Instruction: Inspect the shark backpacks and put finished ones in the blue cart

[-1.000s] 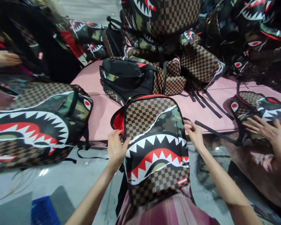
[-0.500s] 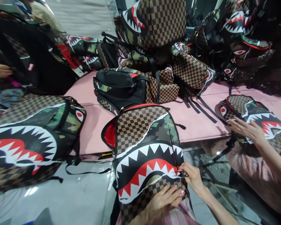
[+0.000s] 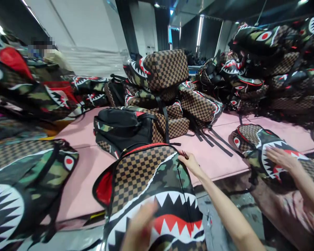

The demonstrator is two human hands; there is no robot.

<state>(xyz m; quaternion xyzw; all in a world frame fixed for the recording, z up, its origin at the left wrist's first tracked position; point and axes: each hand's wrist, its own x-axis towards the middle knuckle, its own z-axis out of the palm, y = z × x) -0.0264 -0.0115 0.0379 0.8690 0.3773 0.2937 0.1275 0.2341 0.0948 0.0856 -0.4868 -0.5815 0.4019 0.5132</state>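
A backpack (image 3: 143,174) with brown checks, green camouflage and a printed shark mouth stands tilted in front of me. Its red lining shows at the left, where the side gapes. My right hand (image 3: 190,163) is closed at its upper right edge, just above the top of the slanting front pocket zipper (image 3: 181,181). A small dark tip shows at those fingers; what they pinch is too small to make out. Over the shark mouth, my left hand (image 3: 141,228) is smeared by motion, so its grip cannot be read.
A pink padded table (image 3: 219,167) bears a black-backed backpack (image 3: 122,125) and piled backpacks (image 3: 170,69). Another backpack (image 3: 42,177) stands at the left. On the right, a co-worker's hand (image 3: 284,158) lies on a similar backpack (image 3: 253,139). Loose straps (image 3: 219,141) trail over the table.
My right hand has gone from the lower end of the pocket zipper up to the bag's upper right edge. My left hand has lifted and moved left. The view has tilted up.
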